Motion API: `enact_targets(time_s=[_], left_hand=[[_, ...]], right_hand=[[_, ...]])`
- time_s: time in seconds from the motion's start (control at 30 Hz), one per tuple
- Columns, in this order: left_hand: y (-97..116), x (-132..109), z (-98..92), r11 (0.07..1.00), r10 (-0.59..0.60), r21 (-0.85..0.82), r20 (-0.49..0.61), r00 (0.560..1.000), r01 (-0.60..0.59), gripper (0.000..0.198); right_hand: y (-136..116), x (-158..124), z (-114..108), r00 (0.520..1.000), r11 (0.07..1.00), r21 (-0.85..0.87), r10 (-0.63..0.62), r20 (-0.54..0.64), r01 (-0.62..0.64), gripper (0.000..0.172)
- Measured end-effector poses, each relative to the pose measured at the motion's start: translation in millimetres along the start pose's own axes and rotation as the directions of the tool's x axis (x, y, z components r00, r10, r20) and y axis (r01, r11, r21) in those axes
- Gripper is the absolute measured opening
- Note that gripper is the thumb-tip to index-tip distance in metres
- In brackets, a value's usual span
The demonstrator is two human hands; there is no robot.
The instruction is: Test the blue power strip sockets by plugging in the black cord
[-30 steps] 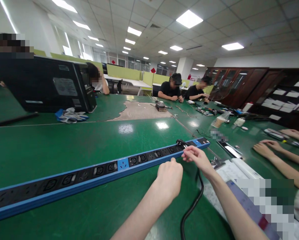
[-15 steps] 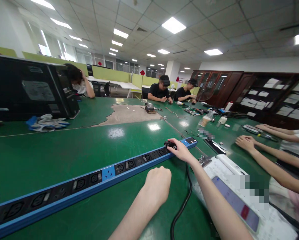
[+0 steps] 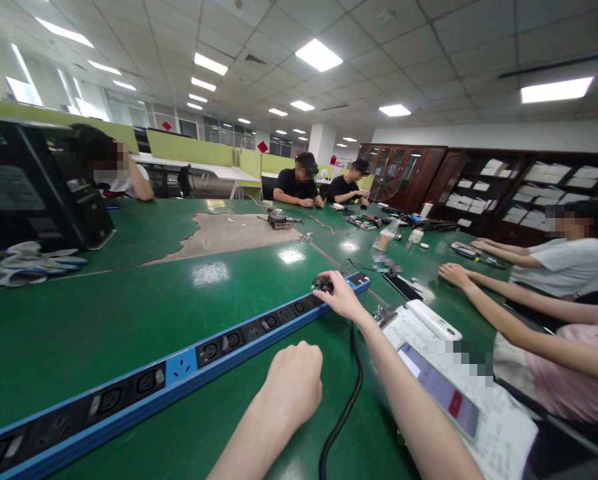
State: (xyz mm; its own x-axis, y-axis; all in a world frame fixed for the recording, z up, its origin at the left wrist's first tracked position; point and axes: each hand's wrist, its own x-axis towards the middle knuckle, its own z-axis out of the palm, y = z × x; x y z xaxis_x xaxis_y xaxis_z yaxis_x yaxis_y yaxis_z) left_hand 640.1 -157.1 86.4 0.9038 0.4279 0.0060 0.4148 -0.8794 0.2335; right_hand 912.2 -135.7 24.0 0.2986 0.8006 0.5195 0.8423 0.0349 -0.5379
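A long blue power strip (image 3: pixel 183 366) with black sockets runs diagonally across the green table. Near its far right end, my right hand (image 3: pixel 345 295) grips a black plug (image 3: pixel 323 285) between thumb and fingers, just over the sockets. I cannot tell whether the plug touches the strip. A thick black cable (image 3: pixel 351 393) hangs from beneath that hand and curves towards me over the table. My left hand (image 3: pixel 295 379) is a closed fist on the near side of the strip, apart from it; no object shows in it, and its palm side is hidden.
Right of my arm lie a clipboard with papers (image 3: pixel 509 417), a phone (image 3: pixel 441 387) and a white device (image 3: pixel 433 320). Gloves (image 3: pixel 31 261) and a black computer case (image 3: pixel 23 187) stand left. A co-worker's hands (image 3: pixel 453 273) rest at right; others sit at the far side.
The view has swung right, so things appear further left. The plug in my right hand looks more tilted, with its left end more visible. My left hand stays a fist.
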Motion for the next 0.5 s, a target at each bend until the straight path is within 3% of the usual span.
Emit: enact_targets(time_s=[0.33,0.5], left_hand=[[0,-1,3.9,0.995,0.098,0.019,0.026,0.995,-0.098,0.022],[-1,0,4.6,0.992,0.127,-0.003,0.056,0.99,-0.127,0.021]], right_hand=[[-13,1,-33,0.997,0.995,0.076,0.064,0.042,-0.067,0.042],[-29,-1,-38,0.992,0.996,-0.036,0.079,0.096,-0.075,0.036]])
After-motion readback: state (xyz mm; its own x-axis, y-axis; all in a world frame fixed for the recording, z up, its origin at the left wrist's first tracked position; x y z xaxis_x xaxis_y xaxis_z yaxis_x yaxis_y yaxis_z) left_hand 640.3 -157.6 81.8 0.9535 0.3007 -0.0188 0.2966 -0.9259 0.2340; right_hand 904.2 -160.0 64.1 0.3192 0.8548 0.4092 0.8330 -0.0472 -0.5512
